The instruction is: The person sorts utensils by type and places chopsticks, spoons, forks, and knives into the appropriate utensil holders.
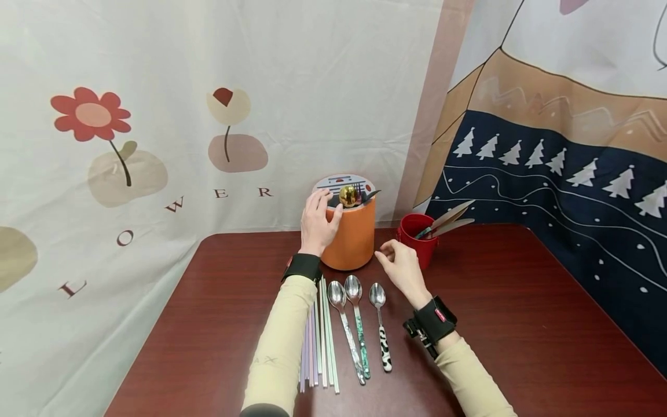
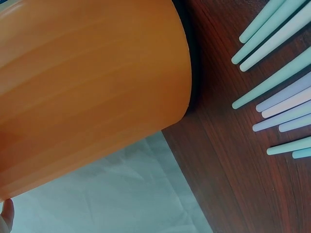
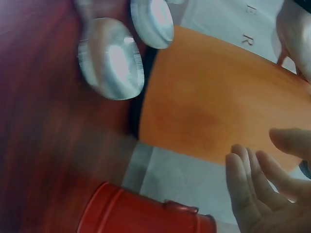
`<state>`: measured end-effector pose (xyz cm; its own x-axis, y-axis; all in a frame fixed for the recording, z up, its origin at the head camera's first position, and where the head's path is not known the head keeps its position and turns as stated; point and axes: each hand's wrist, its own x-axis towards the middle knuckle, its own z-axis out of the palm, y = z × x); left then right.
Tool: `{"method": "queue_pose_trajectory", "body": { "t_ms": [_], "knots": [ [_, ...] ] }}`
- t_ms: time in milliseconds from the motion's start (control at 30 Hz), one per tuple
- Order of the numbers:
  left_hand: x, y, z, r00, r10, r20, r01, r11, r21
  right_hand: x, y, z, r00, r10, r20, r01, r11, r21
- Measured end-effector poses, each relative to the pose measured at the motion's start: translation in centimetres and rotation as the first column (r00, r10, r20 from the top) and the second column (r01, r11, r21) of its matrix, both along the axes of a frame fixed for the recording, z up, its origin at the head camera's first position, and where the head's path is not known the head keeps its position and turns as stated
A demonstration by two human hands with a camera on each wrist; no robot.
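My left hand (image 1: 318, 225) rests at the upper left side of a tall orange canister (image 1: 350, 237), its fingers near the rim. In the left wrist view one fingertip (image 2: 7, 213) touches the canister's edge. A gold rounded piece (image 1: 348, 196), a fork and dark-handled cutlery stick out of its top. My right hand (image 1: 402, 267) hovers between the canister and a red cup (image 1: 423, 234), fingers loosely bent and holding nothing. Below the hands lie three spoons: one with a pale patterned handle (image 1: 350, 341), one green (image 1: 362, 341), and one with a black-and-white handle (image 1: 384, 347).
Several pastel chopsticks (image 1: 325, 347) lie left of the spoons, partly behind my left forearm. Knives (image 1: 450, 220) lean out of the red cup. The dark red table (image 1: 521, 301) ends at a flower-printed curtain (image 1: 292, 104) behind and a navy tree-printed cloth (image 1: 542, 179) on the right.
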<state>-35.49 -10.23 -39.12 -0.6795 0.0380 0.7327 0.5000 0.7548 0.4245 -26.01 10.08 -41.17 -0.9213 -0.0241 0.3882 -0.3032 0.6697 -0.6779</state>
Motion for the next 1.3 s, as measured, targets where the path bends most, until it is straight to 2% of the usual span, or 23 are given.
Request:
{"method": "queue_pose_trajectory", "body": {
  "t_ms": [167, 367, 500, 600, 800, 1100, 1300],
  "knots": [
    [0.1, 0.0, 0.0, 1.000, 0.000, 0.008, 0.000, 1.000, -0.003, 1.1, 0.3, -1.2, 0.997, 0.004, 0.071, -0.013, 0.993, 0.121],
    [0.1, 0.0, 0.1, 1.000, 0.006, 0.023, -0.006, 1.000, 0.001, 2.3, 0.1, -2.2, 0.982, 0.003, 0.188, -0.054, 0.963, 0.265],
    [0.2, 0.0, 0.1, 1.000, 0.011, 0.027, -0.011, 1.000, -0.005, 3.3, -0.2, -2.6, 0.958, -0.017, 0.287, -0.088, 0.933, 0.348],
    [0.2, 0.0, 0.1, 1.000, 0.011, 0.027, -0.011, 1.000, -0.008, 3.9, -0.5, -2.8, 0.930, -0.037, 0.367, -0.120, 0.911, 0.394],
    [0.2, -0.1, 0.1, 1.000, 0.010, 0.016, -0.010, 1.000, -0.010, 4.8, -1.0, -2.9, 0.871, -0.057, 0.488, -0.177, 0.890, 0.420],
    [0.2, -0.1, 0.1, 1.000, 0.002, 0.003, -0.002, 1.000, -0.002, 5.2, -1.3, -3.0, 0.865, -0.028, 0.501, -0.212, 0.885, 0.415],
    [0.3, -0.1, 0.1, 1.000, 0.002, 0.005, -0.002, 1.000, -0.005, 5.2, -1.4, -3.0, 0.843, -0.043, 0.536, -0.220, 0.882, 0.416]
  ]
}}
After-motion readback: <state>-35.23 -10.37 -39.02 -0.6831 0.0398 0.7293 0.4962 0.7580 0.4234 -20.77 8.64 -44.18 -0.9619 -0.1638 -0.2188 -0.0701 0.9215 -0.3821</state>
